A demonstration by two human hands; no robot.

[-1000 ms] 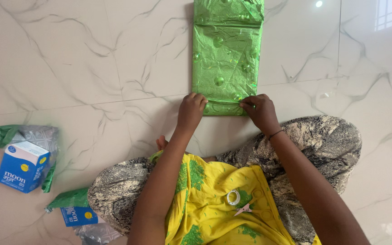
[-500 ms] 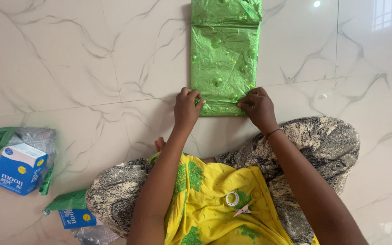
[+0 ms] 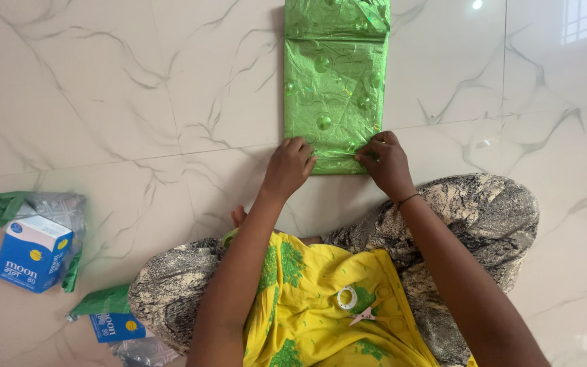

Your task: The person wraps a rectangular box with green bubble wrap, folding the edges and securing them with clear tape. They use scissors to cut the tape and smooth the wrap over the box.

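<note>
1. A green foil-wrapped package (image 3: 334, 81) lies flat on the marbled floor (image 3: 137, 102).
2. The left hand (image 3: 289, 166) presses the package's near-left corner; the right hand (image 3: 387, 162) pinches the near-right corner fold.
3. Nearer than the package, a tape roll (image 3: 348, 297) and small scissors (image 3: 365, 314) rest on the yellow lap.
4. Far left of the package sit two blue cartons (image 3: 32, 253) with foil scraps.

top: yellow cloth tunic with green floral print (image 3: 321, 306) | legs: grey-black mottled trousers (image 3: 484, 211) | right wrist: thin dark band (image 3: 412, 199) | arms bare
</note>
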